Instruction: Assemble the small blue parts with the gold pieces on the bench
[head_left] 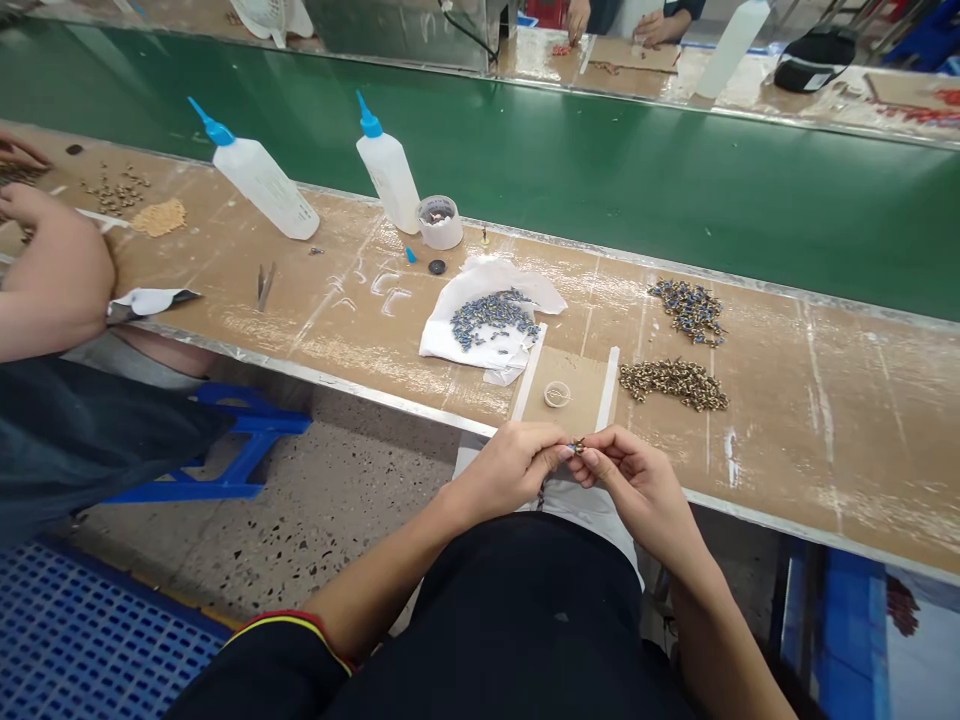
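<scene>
My left hand and my right hand meet at the table's near edge, fingertips pinched together. Between them is a tiny blue and brass-coloured piece, mostly covered by the fingers. Just beyond lies a cardboard pad with white strips along its sides, and a small round cup stands on it. Left of the pad, a white paper sheet bears a heap of small blue pieces. To the right are a pile of brass-coloured pieces and, behind it, a blue and brass pile.
Two white bottles with blue nozzles and a tape roll stand at the back. Tweezers lie to the left. A green conveyor belt runs behind. At left is a co-worker's arm; another person's hands show across.
</scene>
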